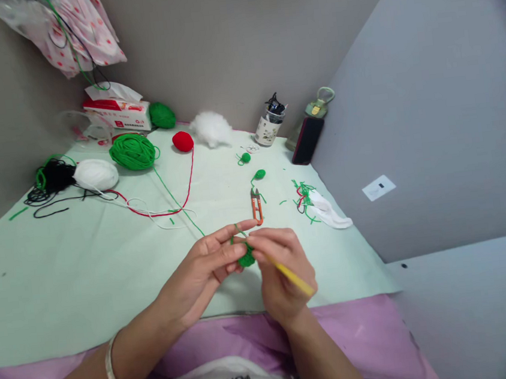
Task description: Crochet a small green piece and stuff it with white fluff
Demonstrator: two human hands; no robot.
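A small green crochet piece (246, 259) is pinched between the thumb and fingers of my left hand (215, 255). Green yarn passes over the raised left index finger and runs back toward the large green yarn ball (132, 152). In my right hand (284, 264) is a crochet hook with a yellow handle (293, 277), its tip end at the green piece. The hook's very tip is too small to make out. Just beyond my fingers lie orange thread snips (256, 207), with a small green crocheted piece (259, 175) and another (245, 158) farther back.
Toward the back are a red yarn ball (183, 141), white stuffing (211, 129), a white yarn ball (96, 174), black yarn (56, 176) and a tissue box (125, 115). A pen cup (268, 126), a phone (308, 140) and a bottle stand by the right wall. Yarn scraps (306, 193) lie at right.
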